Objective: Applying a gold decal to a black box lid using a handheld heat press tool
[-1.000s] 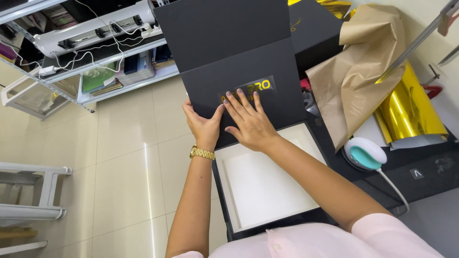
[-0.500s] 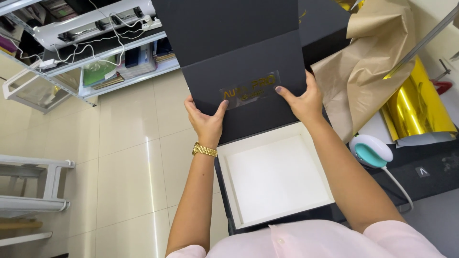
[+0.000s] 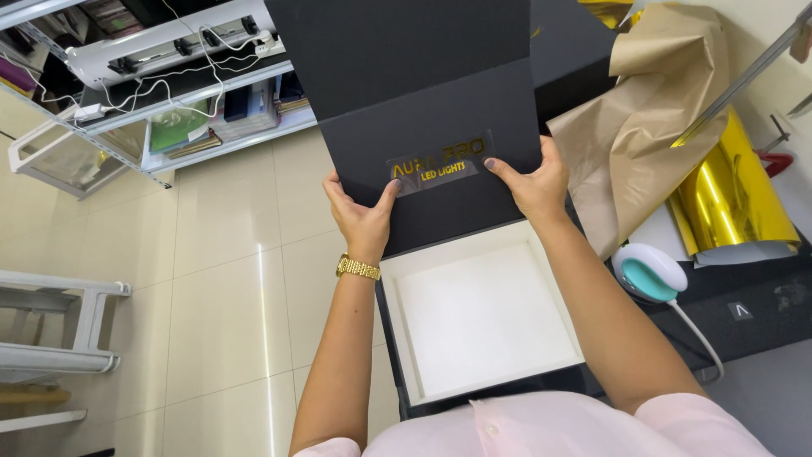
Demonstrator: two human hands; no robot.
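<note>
The black lid (image 3: 423,101) of the box (image 3: 482,322) stands folded open, and both hands grip the flap that carries a small gold strip (image 3: 440,165). The left hand (image 3: 364,216) pinches the flap's left edge, thumb on the face just beside the strip's left end. The right hand (image 3: 529,182) clasps the right edge, thumb pressing near the strip's right end. Both grips are closed on the lid, fingers behind, thumbs in front.

Below the grips the box's white tray lies open, its bottom bare, resting on the dark bench (image 3: 744,322). A gold watch (image 3: 359,268) sits on the left wrist.

To do this step well, I judge the thumbs should press evenly from both ends so the strip lies flat, and the flap should be kept from bowing.

Right of the right grip lie crumpled brown paper (image 3: 643,127) and a roll of gold foil (image 3: 727,199); below that, a small white and teal press (image 3: 651,272) with a cord. Left of the left grip, well apart, is tiled floor (image 3: 211,279) and a wire shelf (image 3: 169,93) with cables.
</note>
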